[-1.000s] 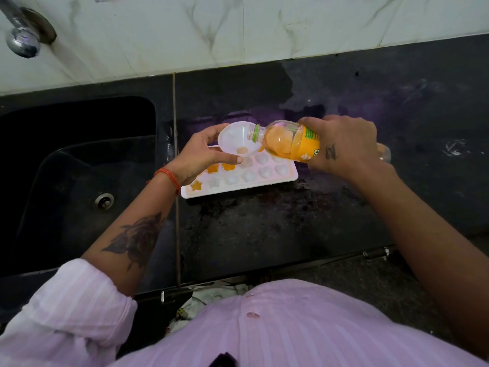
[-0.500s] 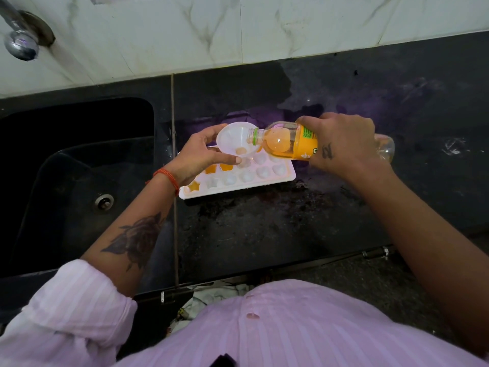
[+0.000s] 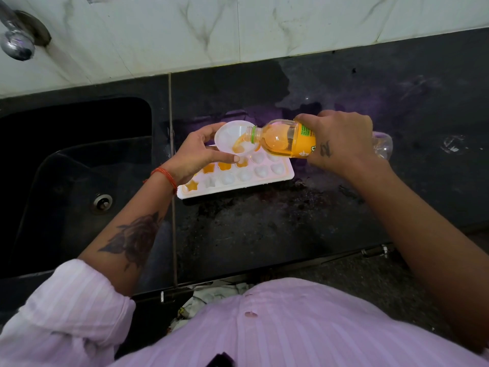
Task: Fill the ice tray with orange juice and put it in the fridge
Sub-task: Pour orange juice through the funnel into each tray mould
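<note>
Currently you are pouring: your right hand [image 3: 341,140], right of centre frame, is wrapped closed around the label end of the orange juice bottle [image 3: 285,140], tipping its neck into the white funnel [image 3: 232,140]. Your left hand [image 3: 195,154] is pinching the funnel's rim between thumb and fingers, holding it over the upper row of the ice tray [image 3: 287,173].

The tray is lying flat on the dark counter [image 3: 264,234] at centre frame, just right of the sink [image 3: 74,165]. Several cavities at its left end are showing orange; most others are still looking white.

Handling, as a judgement: the tray is appearing to be thin, light plastic, likely flexing once loaded, with shallow cavities prone to slopping. Plan on gripping both short ends and keeping it level. The bottle is looking thin-walled and soft, so avoid squeezing, or the flow is likely to surge.
</note>
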A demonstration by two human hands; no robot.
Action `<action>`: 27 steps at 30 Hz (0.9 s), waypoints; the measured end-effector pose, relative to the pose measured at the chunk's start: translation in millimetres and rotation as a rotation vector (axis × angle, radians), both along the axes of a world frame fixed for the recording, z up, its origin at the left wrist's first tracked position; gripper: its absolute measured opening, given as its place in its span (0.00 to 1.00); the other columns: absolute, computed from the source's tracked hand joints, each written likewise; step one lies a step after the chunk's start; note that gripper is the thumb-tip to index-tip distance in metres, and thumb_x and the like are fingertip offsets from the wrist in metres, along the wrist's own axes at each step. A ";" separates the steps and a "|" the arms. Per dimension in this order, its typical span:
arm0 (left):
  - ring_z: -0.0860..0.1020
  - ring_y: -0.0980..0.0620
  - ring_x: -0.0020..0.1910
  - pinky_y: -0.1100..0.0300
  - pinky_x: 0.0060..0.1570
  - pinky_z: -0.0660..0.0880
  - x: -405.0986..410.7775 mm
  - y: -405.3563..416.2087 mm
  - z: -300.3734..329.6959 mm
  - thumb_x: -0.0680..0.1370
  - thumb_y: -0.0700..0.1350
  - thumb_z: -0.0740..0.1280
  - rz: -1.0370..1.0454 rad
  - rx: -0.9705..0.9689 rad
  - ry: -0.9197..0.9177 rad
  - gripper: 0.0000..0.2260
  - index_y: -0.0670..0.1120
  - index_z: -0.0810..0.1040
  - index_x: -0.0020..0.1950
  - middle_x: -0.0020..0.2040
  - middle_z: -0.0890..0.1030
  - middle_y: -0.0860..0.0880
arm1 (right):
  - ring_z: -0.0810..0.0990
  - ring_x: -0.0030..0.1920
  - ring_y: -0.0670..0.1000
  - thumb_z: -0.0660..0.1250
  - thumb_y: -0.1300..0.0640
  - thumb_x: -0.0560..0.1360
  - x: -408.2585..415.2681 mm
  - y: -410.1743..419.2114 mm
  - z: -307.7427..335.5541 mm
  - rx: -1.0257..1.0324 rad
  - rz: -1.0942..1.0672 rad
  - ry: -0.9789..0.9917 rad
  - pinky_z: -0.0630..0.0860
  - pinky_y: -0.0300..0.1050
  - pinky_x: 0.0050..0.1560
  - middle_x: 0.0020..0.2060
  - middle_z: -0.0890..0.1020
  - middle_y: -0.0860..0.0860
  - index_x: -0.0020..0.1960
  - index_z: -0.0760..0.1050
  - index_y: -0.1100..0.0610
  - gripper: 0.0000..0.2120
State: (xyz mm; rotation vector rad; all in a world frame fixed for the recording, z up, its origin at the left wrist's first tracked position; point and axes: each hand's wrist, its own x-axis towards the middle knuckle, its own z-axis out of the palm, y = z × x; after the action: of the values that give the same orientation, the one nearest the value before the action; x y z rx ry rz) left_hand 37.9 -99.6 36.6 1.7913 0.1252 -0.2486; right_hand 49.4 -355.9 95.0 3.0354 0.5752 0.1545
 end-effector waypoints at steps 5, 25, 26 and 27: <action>0.76 0.48 0.62 0.56 0.55 0.78 1.8 1.4 0.1 0.66 0.37 0.77 -0.003 0.015 0.005 0.30 0.52 0.72 0.65 0.63 0.77 0.49 | 0.78 0.51 0.59 0.72 0.47 0.69 0.3 -0.1 -0.8 0.041 -0.009 0.026 0.70 0.50 0.46 0.52 0.79 0.54 0.69 0.67 0.46 0.29; 0.76 0.49 0.62 0.58 0.54 0.78 4.8 -8.2 5.1 0.66 0.35 0.76 -0.029 -0.007 -0.023 0.29 0.53 0.72 0.63 0.64 0.76 0.49 | 0.77 0.55 0.58 0.74 0.45 0.65 -2.6 -12.8 -4.6 0.127 -0.085 0.106 0.65 0.45 0.45 0.57 0.79 0.53 0.72 0.63 0.44 0.38; 0.76 0.49 0.62 0.59 0.53 0.78 5.3 -9.4 4.8 0.66 0.35 0.76 -0.031 -0.008 -0.025 0.29 0.53 0.72 0.63 0.63 0.77 0.49 | 0.77 0.55 0.58 0.74 0.45 0.65 -2.6 -13.6 -4.6 0.118 -0.088 0.098 0.66 0.45 0.44 0.56 0.79 0.53 0.71 0.63 0.44 0.38; 0.76 0.49 0.62 0.59 0.53 0.78 5.9 -10.7 4.6 0.66 0.35 0.76 -0.032 -0.010 -0.027 0.29 0.53 0.73 0.62 0.63 0.77 0.49 | 0.77 0.54 0.58 0.74 0.45 0.65 -2.6 -14.5 -4.7 0.106 -0.089 0.090 0.66 0.46 0.44 0.56 0.79 0.53 0.71 0.63 0.44 0.37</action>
State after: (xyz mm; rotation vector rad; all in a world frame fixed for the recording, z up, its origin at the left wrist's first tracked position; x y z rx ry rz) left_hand 43.8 -110.2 41.2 1.7866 0.0767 -0.2475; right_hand 46.8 -370.4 90.3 3.1780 0.4500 0.0467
